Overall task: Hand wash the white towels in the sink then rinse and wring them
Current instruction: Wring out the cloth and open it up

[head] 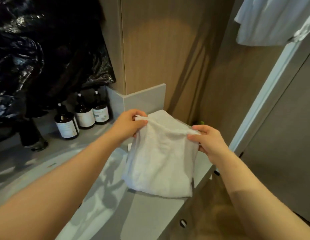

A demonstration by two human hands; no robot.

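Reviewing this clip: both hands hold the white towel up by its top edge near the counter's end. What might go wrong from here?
1. The left hand and right hand only pinch the white towel at its top edge. If either slips, it may slide off the end of the counter to the floor.
2. Three brown bottles stand close by on the left. A swing of the towel that way might topple one.
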